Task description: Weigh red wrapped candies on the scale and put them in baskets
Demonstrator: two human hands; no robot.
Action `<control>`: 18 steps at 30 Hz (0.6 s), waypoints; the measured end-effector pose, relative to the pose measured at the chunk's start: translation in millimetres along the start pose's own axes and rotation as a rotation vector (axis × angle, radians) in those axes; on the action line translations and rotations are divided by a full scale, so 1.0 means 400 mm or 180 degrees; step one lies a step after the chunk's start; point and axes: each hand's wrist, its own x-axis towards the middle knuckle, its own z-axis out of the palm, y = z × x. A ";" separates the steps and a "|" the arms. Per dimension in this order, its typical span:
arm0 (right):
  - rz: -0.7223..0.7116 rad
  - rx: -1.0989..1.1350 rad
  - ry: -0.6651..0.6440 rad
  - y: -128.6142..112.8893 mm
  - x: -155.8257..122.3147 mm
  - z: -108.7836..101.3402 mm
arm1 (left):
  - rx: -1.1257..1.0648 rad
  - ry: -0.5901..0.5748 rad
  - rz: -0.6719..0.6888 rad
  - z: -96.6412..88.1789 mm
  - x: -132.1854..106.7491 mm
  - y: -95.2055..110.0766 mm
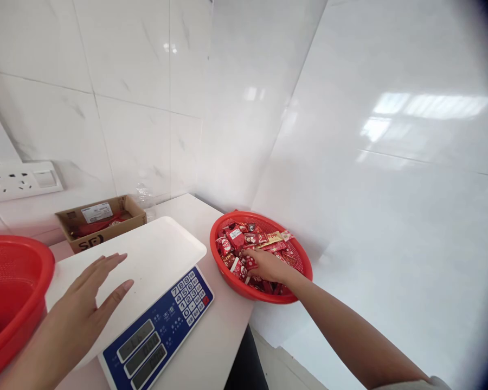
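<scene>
My left hand (83,300) hovers with its fingers apart and holds nothing. Beneath it lies the white weighing plate (154,254) of a digital scale, whose blue panel (168,314) carries number keys and three small displays. To the right, a red plastic basket (303,260) holds many small wrapped snacks, mostly red. My right hand (266,265) reaches into that basket, its fingers closed on a small red snack packet (250,262). A white-and-red packet (238,269) lies just beside those fingers. The fingertips are partly hidden among the wrappers.
At the left edge stands another red basket (44,271), close to my left forearm. A cardboard box (106,230) with red packets inside sits behind the scale. Tiled walls meet behind the white table (223,325). A socket panel (22,181) is on the left wall.
</scene>
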 end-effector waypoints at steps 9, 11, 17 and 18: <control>-0.0274 -0.0277 0.0635 -0.075 0.054 -0.056 | -0.0298 -0.0103 0.0030 0.012 0.006 -0.013; -0.0557 -0.0337 0.0502 -0.114 0.076 -0.036 | -0.0322 -0.0171 -0.0007 0.013 0.005 -0.009; -0.0835 -0.0604 0.0242 -0.124 0.123 0.017 | -0.0327 -0.0198 -0.0024 0.009 0.002 0.004; -0.0818 -0.0656 0.0218 -0.113 0.120 0.018 | -0.0318 -0.0211 -0.0030 0.008 0.001 0.005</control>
